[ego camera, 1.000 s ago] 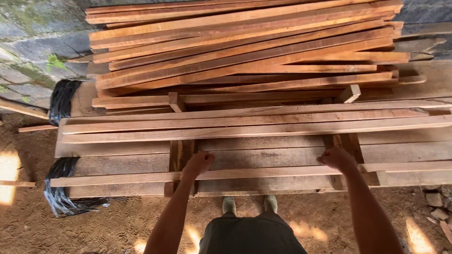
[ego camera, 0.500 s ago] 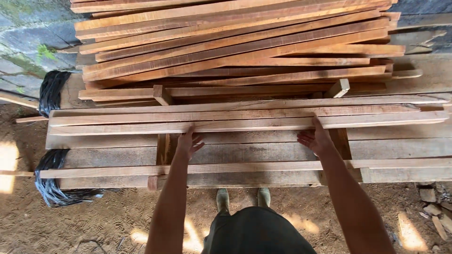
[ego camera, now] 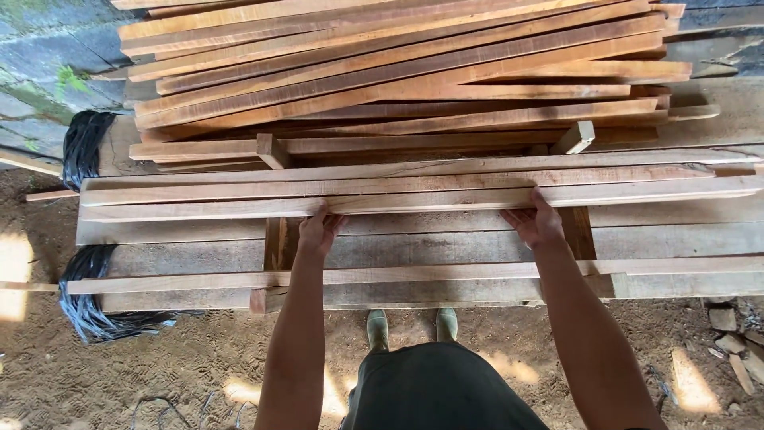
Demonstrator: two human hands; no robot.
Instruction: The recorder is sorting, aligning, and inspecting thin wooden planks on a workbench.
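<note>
Head view: left hand (ego camera: 320,231) and right hand (ego camera: 535,223) are gripping the near edge of a long pale plank (ego camera: 414,202), fingers curled over it, set well apart for balance, with stacked reddish boards (ego camera: 398,72) beyond the hands.

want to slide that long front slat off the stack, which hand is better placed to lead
Right, narrowly. The right hand has its fingers over the slat top; the left hand sits more under its near edge. Both touch it.
</note>
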